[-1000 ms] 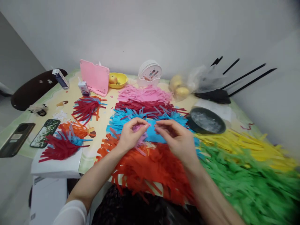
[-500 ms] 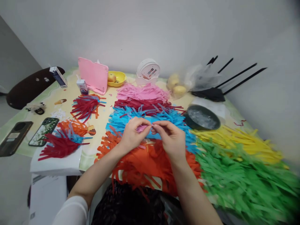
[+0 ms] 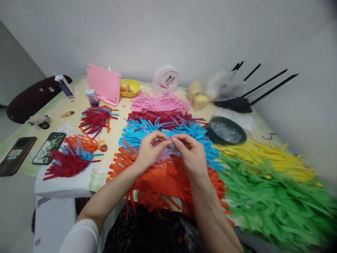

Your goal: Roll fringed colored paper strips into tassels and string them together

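Near edge of the surface: orange fringed strips (image 3: 160, 181) spill over the middle of this edge of the surface (image 3: 101, 168), below the forearms.
Near left corner: a white sheet (image 3: 63, 184) hangs over the edge, a crimson-and-blue bundle (image 3: 70, 165) partly on it; two phones (image 3: 18, 154) (image 3: 49, 149) lie further left.
Near right corner: green fringe (image 3: 276, 200) heaps up here, with yellow fringe (image 3: 268, 158) just beyond.
Left hand: the left hand (image 3: 150, 151) is above the strips, thumb and forefinger together, apparently clamped on a lilac-pink piece.
Right hand: the right hand (image 3: 191, 153) meets it tip to tip, its grip seemingly closed on the same piece.
Lilac-pink piece: the lilac-pink piece (image 3: 162, 156) shows behind and below the left fingers, midway between the left and right edges; the pinched end is too small to make out.
Fingertip work: judged to be a fine pinching or twisting stage; which one cannot be told.
Call on the fingers: by judgement, an even, light pinch from both sides, as such thin strips could slip or tear.
Mid-surface: blue fringe (image 3: 131, 131) lies beyond the hands; a dark bowl (image 3: 226, 130) sits toward the right edge.
Toward the far edge: crimson strips (image 3: 158, 117), then pink strips (image 3: 159, 102).
Far edge: a pink case (image 3: 105, 84), a yellow dish (image 3: 134, 87) and a white holder (image 3: 165, 80).
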### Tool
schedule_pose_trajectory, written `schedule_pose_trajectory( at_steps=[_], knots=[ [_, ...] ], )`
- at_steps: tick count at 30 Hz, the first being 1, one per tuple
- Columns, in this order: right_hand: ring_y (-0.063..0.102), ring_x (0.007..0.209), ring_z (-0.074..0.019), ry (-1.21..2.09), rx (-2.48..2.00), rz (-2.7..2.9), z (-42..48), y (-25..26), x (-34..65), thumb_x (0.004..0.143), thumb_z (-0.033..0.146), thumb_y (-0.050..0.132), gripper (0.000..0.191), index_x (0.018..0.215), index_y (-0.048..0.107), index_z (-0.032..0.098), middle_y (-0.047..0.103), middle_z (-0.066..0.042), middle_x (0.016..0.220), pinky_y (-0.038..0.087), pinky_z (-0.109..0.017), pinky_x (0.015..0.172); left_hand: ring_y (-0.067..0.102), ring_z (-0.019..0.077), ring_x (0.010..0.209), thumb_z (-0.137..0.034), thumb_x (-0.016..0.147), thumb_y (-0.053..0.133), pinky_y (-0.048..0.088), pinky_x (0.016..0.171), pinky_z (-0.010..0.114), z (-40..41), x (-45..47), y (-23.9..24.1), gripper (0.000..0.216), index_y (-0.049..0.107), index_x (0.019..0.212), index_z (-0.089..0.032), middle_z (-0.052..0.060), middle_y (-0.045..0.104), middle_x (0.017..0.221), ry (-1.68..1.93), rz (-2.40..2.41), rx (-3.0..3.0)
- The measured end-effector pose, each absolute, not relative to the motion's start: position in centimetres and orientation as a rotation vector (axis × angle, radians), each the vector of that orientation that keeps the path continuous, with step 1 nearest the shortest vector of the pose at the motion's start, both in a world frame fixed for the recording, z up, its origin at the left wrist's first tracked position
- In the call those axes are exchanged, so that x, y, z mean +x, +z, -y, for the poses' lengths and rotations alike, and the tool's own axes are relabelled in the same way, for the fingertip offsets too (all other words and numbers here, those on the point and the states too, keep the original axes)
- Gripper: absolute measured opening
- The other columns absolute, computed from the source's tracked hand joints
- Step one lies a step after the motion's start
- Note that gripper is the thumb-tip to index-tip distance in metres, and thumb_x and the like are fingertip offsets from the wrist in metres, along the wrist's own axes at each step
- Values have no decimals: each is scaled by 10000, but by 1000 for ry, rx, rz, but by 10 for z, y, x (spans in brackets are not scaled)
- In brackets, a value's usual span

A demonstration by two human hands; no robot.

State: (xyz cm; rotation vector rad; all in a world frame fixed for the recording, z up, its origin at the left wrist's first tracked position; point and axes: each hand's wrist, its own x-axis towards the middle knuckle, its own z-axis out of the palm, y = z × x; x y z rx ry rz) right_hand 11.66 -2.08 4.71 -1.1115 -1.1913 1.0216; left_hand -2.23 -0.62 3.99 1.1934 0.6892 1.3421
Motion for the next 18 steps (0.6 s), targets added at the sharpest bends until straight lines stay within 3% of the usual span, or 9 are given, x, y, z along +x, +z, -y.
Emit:
schedule_pose_trajectory(
  at_steps=[11, 15, 18],
  knots=[
    [514, 527, -101, 988, -1066, 1196, 23, 49, 120, 762, 380, 753, 184, 799, 699, 208, 623, 13, 713, 439, -254, 509, 699, 155, 715, -454, 803, 744, 557, 728, 289, 8, -22, 40, 318, 615, 799, -163, 47, 711, 754, 1313, -661, 1280],
    [490, 504, -110, 1032, -1095, 1205, 24, 49, 119, 757, 423, 749, 233, 740, 666, 206, 631, 9, 643, 412, -251, 479, 695, 156, 720, -430, 820, 730, 559, 727, 288, 10, -20, 39, 287, 628, 809, -162, 42, 700, 753, 1360, -740, 1327],
    [516, 563, -111, 936, -1130, 1250, 25, 49, 121, 766, 394, 751, 201, 744, 687, 205, 631, 6, 697, 443, -253, 545, 697, 150, 699, -388, 825, 730, 557, 708, 275, 11, -20, 40, 249, 622, 822, -164, 26, 691, 740, 1371, -758, 1326]
  ],
)
